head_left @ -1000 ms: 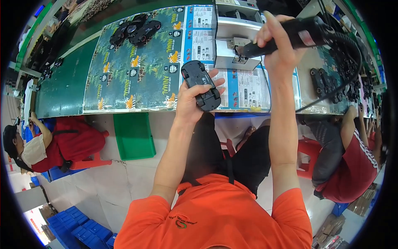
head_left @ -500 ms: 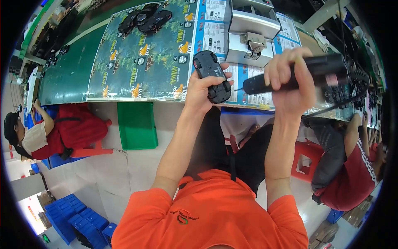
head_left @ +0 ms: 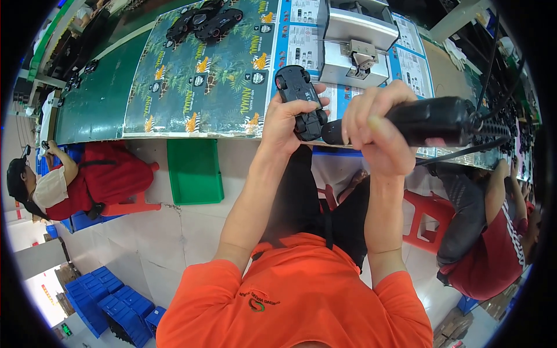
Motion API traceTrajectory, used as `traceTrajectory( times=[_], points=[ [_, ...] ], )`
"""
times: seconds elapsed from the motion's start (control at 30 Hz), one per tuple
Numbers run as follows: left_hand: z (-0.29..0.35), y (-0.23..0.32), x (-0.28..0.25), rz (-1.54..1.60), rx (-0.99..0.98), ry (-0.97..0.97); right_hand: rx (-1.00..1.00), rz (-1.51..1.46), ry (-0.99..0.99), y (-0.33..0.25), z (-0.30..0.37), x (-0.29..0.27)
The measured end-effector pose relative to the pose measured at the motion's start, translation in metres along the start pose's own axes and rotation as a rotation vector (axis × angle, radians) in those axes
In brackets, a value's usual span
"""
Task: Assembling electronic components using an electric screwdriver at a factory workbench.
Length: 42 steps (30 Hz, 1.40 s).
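My left hand (head_left: 282,123) grips a black toy car (head_left: 297,91), its underside with the wheels facing up, just over the bench's near edge. Wrapped round a black corded electric screwdriver (head_left: 432,120), my right hand (head_left: 380,127) holds it level, nose pointing left. The tool's front end is at the lower right of the car's underside; its tip is hidden, so I cannot tell whether it touches a screw. Beyond the hands stands a grey metal machine (head_left: 355,61) with a small bracket on its front.
Several black toy cars (head_left: 204,24) sit on the printed sheet (head_left: 191,87) covering the bench. A green tray (head_left: 194,171) lies below the bench edge. Co-workers sit at left (head_left: 87,180) and right (head_left: 487,232). Blue crates (head_left: 119,304) stand on the floor. The screwdriver's cord (head_left: 464,152) trails right.
The screwdriver in my right hand has moved left and lower, up against the toy car. My left hand keeps its hold on the car, nearly in place.
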State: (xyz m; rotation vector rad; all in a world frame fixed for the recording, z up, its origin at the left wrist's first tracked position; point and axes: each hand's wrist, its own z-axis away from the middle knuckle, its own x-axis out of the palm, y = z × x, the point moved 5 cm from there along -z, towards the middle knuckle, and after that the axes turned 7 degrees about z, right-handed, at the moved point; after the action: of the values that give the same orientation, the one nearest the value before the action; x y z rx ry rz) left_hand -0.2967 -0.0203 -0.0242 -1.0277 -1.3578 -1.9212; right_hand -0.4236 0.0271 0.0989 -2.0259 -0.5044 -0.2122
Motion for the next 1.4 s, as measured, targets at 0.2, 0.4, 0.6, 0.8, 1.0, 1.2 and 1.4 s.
traceTrajectory(
  times=[0.2, 0.4, 0.6, 0.8, 1.0, 1.2, 1.4],
  points=[
    [-0.001, 0.001, 0.0, 0.032, -0.034, 0.043, -0.055, 0.108, -0.254, 0.002, -0.002, 0.011],
    [0.001, 0.0, 0.002, 0.016, -0.03, 0.03, -0.067, 0.053, -0.28, 0.004, -0.004, 0.01],
    [0.0, 0.0, 0.002, 0.036, -0.03, 0.018, -0.092, 0.072, -0.318, 0.001, -0.004, 0.01],
    [-0.001, -0.002, -0.003, 0.096, -0.079, -0.03, -0.093, 0.02, -0.216, -0.004, 0.0, 0.011],
    [0.006, 0.065, 0.016, -1.079, 0.405, -0.306, -0.104, 0.172, -0.113, -0.032, 0.017, -0.036],
    [0.006, 0.142, -0.026, -2.278, 0.687, -0.734, -0.079, 0.237, 0.0, -0.032, 0.031, -0.084],
    [0.051, 0.261, -0.077, -2.698, 0.709, -0.221, 0.035, 0.179, 0.09, -0.02, 0.032, -0.104]
  ],
)
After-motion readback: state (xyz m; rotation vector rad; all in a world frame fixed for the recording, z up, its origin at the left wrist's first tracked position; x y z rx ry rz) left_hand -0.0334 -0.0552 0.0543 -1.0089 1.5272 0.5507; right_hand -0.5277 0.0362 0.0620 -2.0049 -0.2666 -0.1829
